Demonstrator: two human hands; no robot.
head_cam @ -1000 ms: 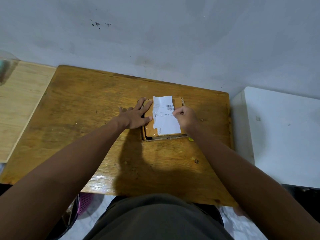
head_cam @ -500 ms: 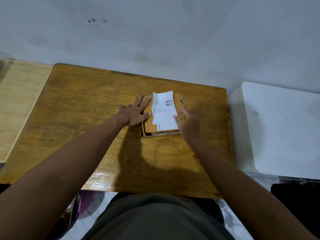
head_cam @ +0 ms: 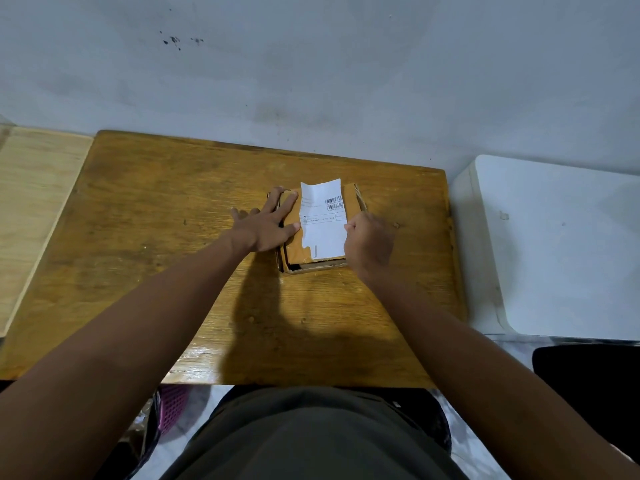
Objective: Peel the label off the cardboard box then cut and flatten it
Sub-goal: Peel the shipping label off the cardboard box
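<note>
Head view only. Left hand [head_cam: 263, 226] lies flat, fingers [head_cam: 289, 201] straight and spread, palm down. Index and thumb press on the left part of the small flat brown cardboard box [head_cam: 351, 199]; the other fingers reach past its left edge onto the worn brown wooden tabletop [head_cam: 156, 237]. It holds nothing, just presses.

Right hand [head_cam: 370, 244] is at the box's right side, fingers curled in, knuckles toward the camera. Its fingertips meet the right edge of the white rectangular paper shipping label [head_cam: 323, 223]. It looks like a pinch on that edge, but the fingertips are hidden behind the knuckles, so I cannot tell for sure.

The box sits on the far centre-right of the tabletop, lying flat. Its near edge shows a dark gap. The label covers most of the top face, with barcodes at upper right and lines of small print too small to read. The label's lower-left edge is ragged and torn, with bare cardboard showing beside it. The label's far end sticks up slightly past the box's far edge.

A white boxy unit [head_cam: 554, 244] stands right of the tabletop, and a pale wooden board [head_cam: 31, 202] lies to its left. A grey wall [head_cam: 346, 81] is behind.
</note>
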